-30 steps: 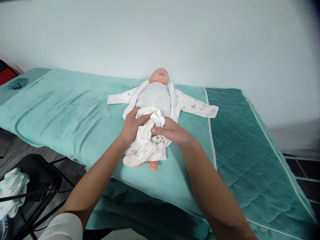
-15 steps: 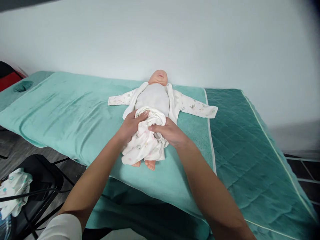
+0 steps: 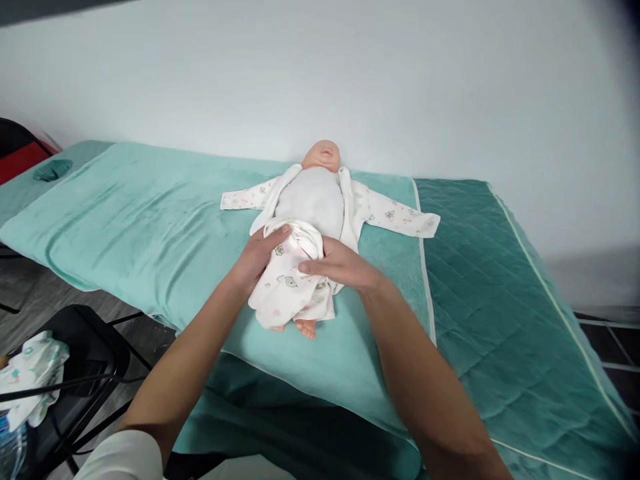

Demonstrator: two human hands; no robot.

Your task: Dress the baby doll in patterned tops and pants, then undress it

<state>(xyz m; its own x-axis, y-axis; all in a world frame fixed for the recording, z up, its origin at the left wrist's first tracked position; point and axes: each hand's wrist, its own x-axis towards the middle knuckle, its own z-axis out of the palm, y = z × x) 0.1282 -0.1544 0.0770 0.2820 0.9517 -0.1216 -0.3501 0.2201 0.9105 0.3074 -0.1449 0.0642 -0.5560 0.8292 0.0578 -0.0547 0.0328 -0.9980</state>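
Observation:
A baby doll (image 3: 310, 197) lies on its back, its head toward the wall and its feet toward me. Its patterned jacket (image 3: 393, 212) is spread open with both sleeves out to the sides. Over the doll's lower body, my left hand (image 3: 261, 257) and my right hand (image 3: 345, 263) grip a pair of white printed baby pants (image 3: 287, 283) by the gathered waist, thumbs on top. The pants' fabric hangs over the doll's legs, and only its feet (image 3: 306, 329) show below. My fingertips are hidden in the cloth.
Light green towelling (image 3: 150, 213) covers the bed, with a darker quilted cover (image 3: 480, 267) at the right. A white wall (image 3: 320, 80) stands behind. On a black chair (image 3: 95, 347) at the lower left lies a crumpled printed cloth (image 3: 37, 377), with a cable crossing it.
The waist of the pants is bunched tighter and has shifted slightly toward me, with my hands still on it. The whole view has moved a little.

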